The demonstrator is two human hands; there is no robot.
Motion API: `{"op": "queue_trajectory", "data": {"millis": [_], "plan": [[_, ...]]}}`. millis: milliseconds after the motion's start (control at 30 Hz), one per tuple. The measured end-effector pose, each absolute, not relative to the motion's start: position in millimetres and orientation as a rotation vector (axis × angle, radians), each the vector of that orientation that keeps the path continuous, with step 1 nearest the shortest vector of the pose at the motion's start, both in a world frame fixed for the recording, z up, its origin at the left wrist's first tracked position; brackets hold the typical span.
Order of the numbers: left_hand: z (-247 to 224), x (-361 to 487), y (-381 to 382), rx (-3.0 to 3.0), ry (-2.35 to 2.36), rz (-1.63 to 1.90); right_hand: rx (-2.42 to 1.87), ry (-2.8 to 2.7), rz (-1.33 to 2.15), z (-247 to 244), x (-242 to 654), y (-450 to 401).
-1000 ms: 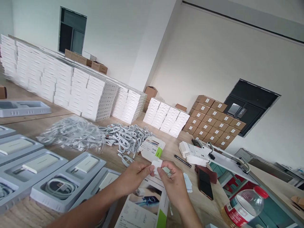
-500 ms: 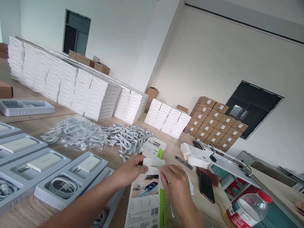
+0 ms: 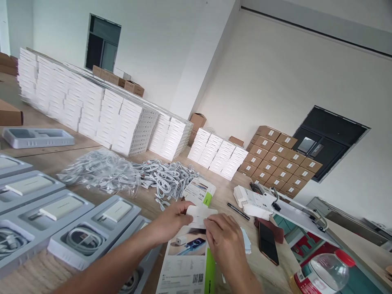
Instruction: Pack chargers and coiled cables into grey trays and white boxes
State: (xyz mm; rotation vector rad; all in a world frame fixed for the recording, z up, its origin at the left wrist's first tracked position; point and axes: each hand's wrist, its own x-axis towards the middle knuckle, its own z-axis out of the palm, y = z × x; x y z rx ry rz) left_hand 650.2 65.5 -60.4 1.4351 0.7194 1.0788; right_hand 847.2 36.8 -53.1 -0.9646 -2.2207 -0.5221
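Note:
A white and green printed box [image 3: 183, 267] lies before me, with a picture of a charger and phone on its face. At its far end, white cardboard flaps [image 3: 199, 213] stand up. My left hand [image 3: 176, 220] pinches the flap's left side between thumb and fingers. On the right side, my right hand [image 3: 225, 234] grips the flap edge with its fingertips. Left of the box sit grey trays [image 3: 53, 241], holding white chargers [image 3: 118, 210] and coiled cables [image 3: 85, 241]. Just beyond my hands lies another printed box [image 3: 200, 190].
Loose grey cables [image 3: 171, 177] and bagged cables [image 3: 101, 169] are heaped mid-table. White box stacks [image 3: 128, 126] line the back. To the right lie a black pen [image 3: 238, 211], a stack of flat printed cartons [image 3: 252, 200], a phone [image 3: 268, 243] and a red-capped bottle [image 3: 327, 271].
The flaps have tilted and folded under my fingers. Both hands stay on them, the right slightly closer to the middle. The whole view has shifted a little.

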Motion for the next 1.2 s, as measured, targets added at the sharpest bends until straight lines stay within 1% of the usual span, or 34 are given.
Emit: {"op": "queue_trajectory", "data": {"millis": [300,500,633,733,933,1067,1133,1200], "plan": [[-52,659,51,1.57,0.779,1.129,-1.009,-2.14,-0.565,-56,839,33],[-56,657,57,1.485,0.719,1.111,-0.862,-2.164,-0.418,-48,847,37],[-56,654,59,1.502,0.69,1.106,-0.885,-2.143,-0.28,-47,861,41],[-56,650,60,1.511,0.706,1.099,-0.956,-2.059,-0.133,-47,869,45],[-55,646,59,1.587,0.768,1.107,-1.128,-1.908,0.379,-44,873,46],[-52,649,54,1.564,0.738,1.103,-1.105,-1.8,0.685,-44,873,45],[-51,650,52,1.558,0.734,1.103,-1.089,-1.758,0.768,-45,873,44],[-50,650,51,1.581,0.753,1.12,-1.086,-1.743,0.766,-44,872,44]]}}
